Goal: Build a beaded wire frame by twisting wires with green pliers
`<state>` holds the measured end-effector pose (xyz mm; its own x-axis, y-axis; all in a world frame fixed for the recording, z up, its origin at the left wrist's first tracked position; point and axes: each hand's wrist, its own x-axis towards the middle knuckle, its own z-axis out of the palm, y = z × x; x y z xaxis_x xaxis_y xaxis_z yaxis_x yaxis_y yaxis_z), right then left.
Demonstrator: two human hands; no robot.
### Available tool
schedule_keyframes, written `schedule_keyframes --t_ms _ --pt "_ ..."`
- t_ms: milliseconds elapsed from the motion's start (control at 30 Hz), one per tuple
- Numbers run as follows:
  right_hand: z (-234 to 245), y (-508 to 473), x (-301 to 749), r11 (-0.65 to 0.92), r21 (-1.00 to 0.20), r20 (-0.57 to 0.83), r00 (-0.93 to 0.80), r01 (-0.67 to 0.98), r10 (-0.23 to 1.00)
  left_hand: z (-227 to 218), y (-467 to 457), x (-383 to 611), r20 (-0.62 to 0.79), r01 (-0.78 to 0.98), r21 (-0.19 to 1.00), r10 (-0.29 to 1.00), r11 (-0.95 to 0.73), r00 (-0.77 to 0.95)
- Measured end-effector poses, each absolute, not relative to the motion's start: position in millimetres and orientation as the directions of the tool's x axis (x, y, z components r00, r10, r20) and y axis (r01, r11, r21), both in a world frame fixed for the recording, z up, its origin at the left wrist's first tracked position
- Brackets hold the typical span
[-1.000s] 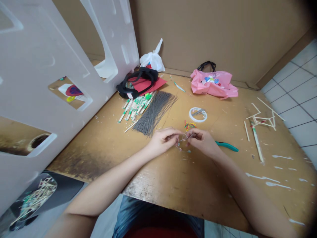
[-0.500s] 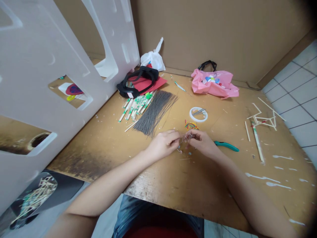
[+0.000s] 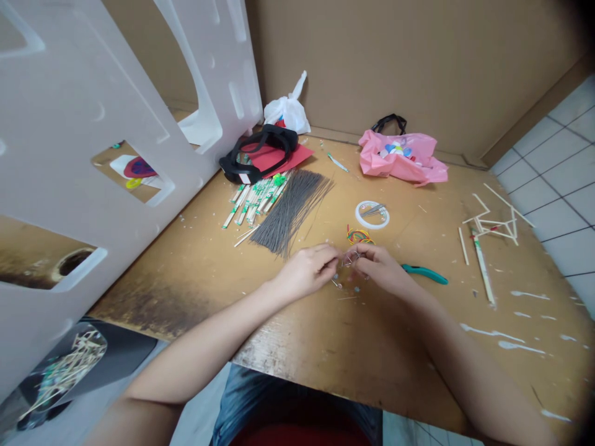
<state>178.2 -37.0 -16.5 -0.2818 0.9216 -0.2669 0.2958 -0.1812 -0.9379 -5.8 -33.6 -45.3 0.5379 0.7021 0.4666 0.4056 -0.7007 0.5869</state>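
Observation:
Between my hands is a small frame of thin bent wire with little beads or knobs on it. My left hand has its fingers closed at the frame's left side, and its fingertips are partly hidden. On the other side my right hand pinches the wire between thumb and fingers. Teal-handled pliers lie just right of my right hand. A coil of red, yellow and green cord rests behind it, with a white ring holding short wire pieces farther back.
A bundle of grey wires lies left of centre, beside wrapped chopsticks and a black head strap. A pink bag sits at the back. Joined sticks are on the right. A white plastic panel stands at left.
Both hands stay in almost the same place, with only slight finger movement around the wire frame. Nothing else on the table has visibly moved.

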Motion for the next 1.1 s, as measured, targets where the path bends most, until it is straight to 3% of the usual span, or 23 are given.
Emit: schedule_keyframes --t_ms 167,233,367,500,700,833,1033,1100 --pt "-19 -35 182 -0.17 -0.926 -0.279 -0.311 0.336 0.909 -45 -36 -5 0.425 0.434 0.57 0.703 -0.697 0.571" --pt "-21 -34 185 -0.168 -0.933 -0.275 -0.329 0.318 0.904 -44 -37 -4 0.408 0.405 0.641 0.737 -0.652 0.539" --pt "-24 -32 188 -0.188 -0.947 -0.281 -0.384 0.262 0.88 -41 -36 -2 0.237 0.199 0.917 0.872 -0.347 0.428" --pt "-22 -35 184 -0.123 -0.956 -0.22 -0.372 0.267 0.902 -40 -33 -1 0.108 0.023 0.992 0.917 -0.126 0.383" --pt "-22 -38 179 -0.086 -0.939 -0.2 -0.327 0.332 0.924 -41 -33 -2 0.103 0.07 0.989 0.94 -0.132 0.324" --pt "-23 -38 179 -0.062 -0.924 -0.188 -0.307 0.378 0.933 -42 -35 -2 0.089 0.109 0.984 0.918 -0.141 0.387" --pt "-25 -39 180 -0.01 -0.943 -0.131 -0.343 0.333 0.93 -32 -28 -9 0.255 0.005 0.96 0.883 -0.279 0.394" --pt "-27 -39 180 -0.025 -0.946 -0.144 -0.349 0.324 0.926 -30 -27 -10 0.257 -0.072 0.966 0.88 -0.249 0.4"
